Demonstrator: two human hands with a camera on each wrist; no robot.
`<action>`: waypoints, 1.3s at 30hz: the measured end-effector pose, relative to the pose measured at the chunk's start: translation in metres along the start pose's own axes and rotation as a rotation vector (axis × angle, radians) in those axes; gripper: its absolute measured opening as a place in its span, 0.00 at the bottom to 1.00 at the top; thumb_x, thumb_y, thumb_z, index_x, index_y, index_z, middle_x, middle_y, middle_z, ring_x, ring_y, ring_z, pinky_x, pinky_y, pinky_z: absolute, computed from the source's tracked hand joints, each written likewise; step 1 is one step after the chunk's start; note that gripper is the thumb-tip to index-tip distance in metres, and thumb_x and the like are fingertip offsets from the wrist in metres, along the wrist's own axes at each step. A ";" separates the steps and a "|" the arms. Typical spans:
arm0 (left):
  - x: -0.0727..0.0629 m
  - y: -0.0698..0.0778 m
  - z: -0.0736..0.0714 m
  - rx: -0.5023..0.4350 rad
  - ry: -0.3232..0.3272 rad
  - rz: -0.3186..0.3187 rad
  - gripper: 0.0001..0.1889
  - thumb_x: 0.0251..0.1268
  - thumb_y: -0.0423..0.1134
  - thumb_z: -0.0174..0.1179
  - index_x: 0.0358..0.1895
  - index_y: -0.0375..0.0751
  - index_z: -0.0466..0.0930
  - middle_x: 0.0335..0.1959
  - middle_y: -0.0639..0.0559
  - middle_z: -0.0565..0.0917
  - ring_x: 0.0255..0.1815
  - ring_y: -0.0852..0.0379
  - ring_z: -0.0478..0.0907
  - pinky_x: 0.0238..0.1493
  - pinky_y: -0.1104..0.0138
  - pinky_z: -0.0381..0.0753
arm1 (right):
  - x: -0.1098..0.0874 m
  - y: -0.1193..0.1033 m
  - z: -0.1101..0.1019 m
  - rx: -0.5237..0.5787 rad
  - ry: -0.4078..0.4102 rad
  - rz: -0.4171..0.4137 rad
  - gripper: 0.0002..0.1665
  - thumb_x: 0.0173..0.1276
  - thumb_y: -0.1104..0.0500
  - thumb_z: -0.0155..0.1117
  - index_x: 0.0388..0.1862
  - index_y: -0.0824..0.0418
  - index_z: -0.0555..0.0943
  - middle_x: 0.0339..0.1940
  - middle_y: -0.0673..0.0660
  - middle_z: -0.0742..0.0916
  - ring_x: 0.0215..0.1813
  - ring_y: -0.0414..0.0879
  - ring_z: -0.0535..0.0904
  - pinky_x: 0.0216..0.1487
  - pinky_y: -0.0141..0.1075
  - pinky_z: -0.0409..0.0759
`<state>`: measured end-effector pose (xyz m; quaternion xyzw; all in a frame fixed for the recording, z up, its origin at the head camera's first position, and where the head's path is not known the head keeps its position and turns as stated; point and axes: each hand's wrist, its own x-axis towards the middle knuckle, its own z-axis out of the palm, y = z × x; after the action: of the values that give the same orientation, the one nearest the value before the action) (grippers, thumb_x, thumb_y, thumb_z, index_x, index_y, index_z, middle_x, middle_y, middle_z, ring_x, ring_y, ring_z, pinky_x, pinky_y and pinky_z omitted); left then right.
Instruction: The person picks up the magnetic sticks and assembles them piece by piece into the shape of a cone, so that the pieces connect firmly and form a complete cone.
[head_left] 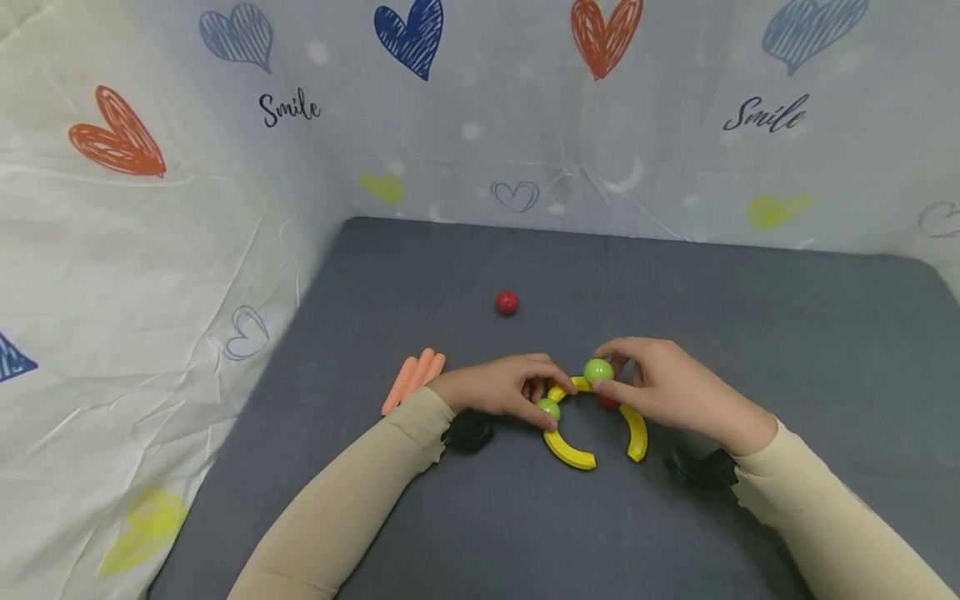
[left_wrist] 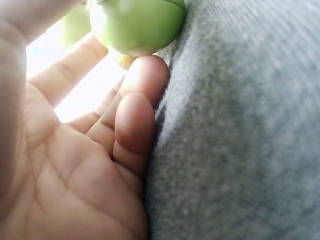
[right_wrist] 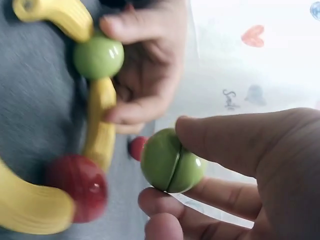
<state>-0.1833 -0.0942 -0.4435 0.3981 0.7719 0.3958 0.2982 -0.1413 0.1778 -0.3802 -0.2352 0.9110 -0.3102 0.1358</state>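
Curved yellow pieces form a broken ring on the dark table, with a green ball at its left and a red ball between two pieces at its far side. My left hand holds the ring's left side, thumb and index finger on either side of that green ball. My right hand pinches another green ball between thumb and fingertips, just above the red ball. A groove runs around this held ball. The ring's near side is a gap between two yellow ends.
Several orange sticks lie side by side left of my left hand. Farther back on the dark table sits a separate red ball. A white sheet with printed hearts hangs behind and to the left.
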 end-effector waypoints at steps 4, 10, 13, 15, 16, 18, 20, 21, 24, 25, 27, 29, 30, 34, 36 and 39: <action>0.000 0.000 0.001 -0.008 0.003 -0.001 0.24 0.67 0.42 0.74 0.65 0.49 0.82 0.43 0.53 0.76 0.37 0.58 0.74 0.42 0.70 0.76 | -0.018 0.007 0.011 0.057 -0.016 -0.001 0.20 0.72 0.46 0.74 0.57 0.54 0.86 0.39 0.47 0.86 0.20 0.40 0.73 0.23 0.36 0.75; 0.001 0.000 0.001 -0.011 0.007 -0.011 0.24 0.67 0.42 0.75 0.64 0.49 0.82 0.43 0.52 0.76 0.37 0.58 0.74 0.42 0.70 0.76 | -0.040 0.013 0.024 0.098 -0.012 -0.044 0.20 0.69 0.47 0.77 0.55 0.53 0.86 0.36 0.43 0.86 0.21 0.36 0.73 0.25 0.33 0.76; 0.001 0.001 0.000 -0.005 0.012 -0.011 0.24 0.67 0.42 0.75 0.64 0.49 0.82 0.43 0.53 0.76 0.37 0.58 0.74 0.42 0.70 0.76 | -0.047 0.015 0.029 0.087 -0.014 -0.079 0.18 0.69 0.48 0.77 0.53 0.53 0.85 0.33 0.41 0.85 0.22 0.34 0.74 0.27 0.32 0.76; 0.001 0.002 0.000 -0.002 0.011 -0.010 0.24 0.67 0.42 0.75 0.65 0.49 0.82 0.43 0.53 0.76 0.37 0.58 0.74 0.42 0.70 0.76 | -0.051 0.017 0.033 0.073 -0.012 -0.104 0.17 0.68 0.49 0.78 0.52 0.52 0.85 0.31 0.40 0.84 0.23 0.32 0.74 0.28 0.31 0.77; 0.001 0.002 0.000 -0.001 0.011 -0.011 0.24 0.67 0.42 0.75 0.65 0.49 0.82 0.43 0.53 0.76 0.37 0.58 0.74 0.42 0.70 0.76 | -0.052 0.018 0.035 0.067 -0.011 -0.118 0.17 0.68 0.49 0.78 0.52 0.52 0.85 0.31 0.39 0.83 0.24 0.32 0.75 0.29 0.31 0.77; 0.001 0.002 0.000 0.002 0.010 -0.013 0.24 0.67 0.43 0.75 0.65 0.50 0.82 0.43 0.53 0.76 0.37 0.59 0.75 0.42 0.70 0.76 | -0.054 0.019 0.039 0.058 -0.004 -0.140 0.16 0.67 0.51 0.79 0.51 0.50 0.85 0.30 0.38 0.82 0.26 0.31 0.75 0.30 0.30 0.78; 0.001 0.002 0.000 -0.003 0.009 -0.014 0.24 0.67 0.42 0.75 0.65 0.49 0.82 0.43 0.53 0.77 0.37 0.58 0.75 0.42 0.70 0.76 | -0.055 0.020 0.042 0.046 -0.002 -0.155 0.16 0.66 0.52 0.79 0.51 0.49 0.85 0.31 0.38 0.82 0.27 0.30 0.76 0.31 0.30 0.78; 0.001 0.002 0.000 -0.007 0.009 -0.015 0.24 0.67 0.42 0.75 0.65 0.49 0.82 0.43 0.53 0.77 0.37 0.58 0.74 0.42 0.70 0.76 | -0.055 0.020 0.044 0.043 -0.005 -0.159 0.17 0.66 0.53 0.80 0.51 0.49 0.85 0.32 0.38 0.82 0.28 0.30 0.76 0.31 0.30 0.79; 0.000 0.003 0.001 -0.018 0.010 -0.017 0.24 0.67 0.42 0.75 0.65 0.49 0.82 0.43 0.52 0.76 0.37 0.58 0.74 0.42 0.70 0.76 | -0.055 0.020 0.047 0.018 -0.019 -0.154 0.17 0.65 0.53 0.80 0.51 0.48 0.85 0.34 0.39 0.82 0.29 0.30 0.75 0.32 0.30 0.79; 0.000 0.003 0.001 -0.020 0.011 -0.018 0.24 0.67 0.42 0.75 0.65 0.48 0.82 0.43 0.52 0.76 0.37 0.58 0.74 0.42 0.70 0.76 | -0.055 0.019 0.047 0.007 -0.025 -0.150 0.17 0.65 0.53 0.80 0.51 0.48 0.85 0.34 0.39 0.82 0.29 0.30 0.75 0.32 0.30 0.79; 0.000 0.003 0.000 -0.019 0.011 -0.019 0.24 0.67 0.42 0.75 0.65 0.49 0.82 0.43 0.52 0.76 0.37 0.58 0.74 0.42 0.70 0.76 | -0.055 0.018 0.047 -0.016 -0.033 -0.143 0.17 0.65 0.52 0.80 0.51 0.49 0.86 0.35 0.39 0.82 0.28 0.29 0.74 0.32 0.29 0.78; 0.000 0.003 0.000 -0.016 0.011 -0.022 0.24 0.67 0.42 0.75 0.65 0.49 0.82 0.43 0.52 0.76 0.37 0.58 0.74 0.42 0.70 0.76 | -0.055 0.017 0.047 -0.038 -0.035 -0.141 0.18 0.64 0.51 0.81 0.51 0.49 0.86 0.35 0.39 0.82 0.28 0.29 0.73 0.31 0.29 0.77; 0.000 0.004 0.000 -0.015 0.011 -0.023 0.24 0.67 0.42 0.75 0.64 0.48 0.82 0.43 0.52 0.76 0.37 0.58 0.74 0.42 0.70 0.76 | -0.055 0.017 0.047 -0.045 -0.038 -0.141 0.18 0.64 0.51 0.81 0.51 0.49 0.86 0.35 0.39 0.82 0.28 0.29 0.73 0.31 0.29 0.77; 0.000 0.004 0.000 -0.012 0.009 -0.021 0.24 0.67 0.42 0.75 0.65 0.49 0.82 0.43 0.52 0.76 0.37 0.58 0.74 0.42 0.70 0.76 | -0.057 0.016 0.044 -0.056 -0.062 -0.144 0.21 0.62 0.53 0.83 0.52 0.50 0.85 0.38 0.40 0.82 0.28 0.29 0.73 0.32 0.29 0.78; 0.000 0.003 0.000 -0.015 0.008 -0.020 0.24 0.67 0.42 0.75 0.65 0.49 0.82 0.43 0.52 0.76 0.37 0.58 0.74 0.42 0.70 0.76 | -0.058 0.016 0.041 -0.071 -0.076 -0.153 0.22 0.61 0.59 0.82 0.53 0.50 0.85 0.41 0.41 0.82 0.28 0.28 0.73 0.32 0.29 0.77; 0.000 0.003 0.000 -0.018 0.007 -0.023 0.24 0.67 0.42 0.75 0.65 0.49 0.82 0.43 0.52 0.76 0.37 0.58 0.74 0.42 0.70 0.76 | -0.060 0.017 0.039 -0.125 -0.059 -0.199 0.25 0.61 0.69 0.74 0.54 0.49 0.85 0.45 0.40 0.82 0.31 0.29 0.73 0.33 0.28 0.76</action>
<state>-0.1825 -0.0928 -0.4413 0.3849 0.7739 0.4009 0.3037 -0.0805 0.2006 -0.4148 -0.3414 0.8964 -0.2576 0.1161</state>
